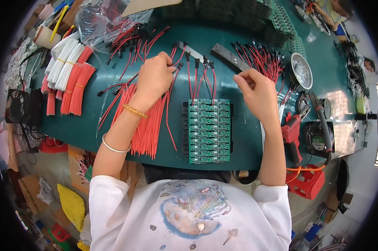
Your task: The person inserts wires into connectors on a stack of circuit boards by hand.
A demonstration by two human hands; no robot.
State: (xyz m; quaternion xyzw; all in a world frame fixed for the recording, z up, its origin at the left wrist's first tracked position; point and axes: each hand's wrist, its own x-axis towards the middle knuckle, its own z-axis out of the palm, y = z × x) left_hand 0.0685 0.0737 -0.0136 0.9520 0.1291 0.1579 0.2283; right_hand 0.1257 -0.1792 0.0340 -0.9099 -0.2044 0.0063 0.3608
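**Curling left hand [156, 76] and right hand [259, 93] above a dark green surface [248, 140]**

The left hand has its fingers bent together beside a small black plastic connector [180, 65] on a red wire; the right hand brings thumb and forefinger near each other. Their tips are too small to tell whether either grips anything.

Between the forearms lies a rectangular green circuit-board panel [210, 131], with red and black leads [196, 81] running up from its far edge. A dark grey flat bar [229, 57] lies near the right fingertips. Beneath the left forearm spreads a sheaf of long red wires [145, 125].

Farther right are a round silvery metal dish [301, 71] and a red-and-black glue gun [292, 133]; farther left, banded white wire bundles [65, 65].
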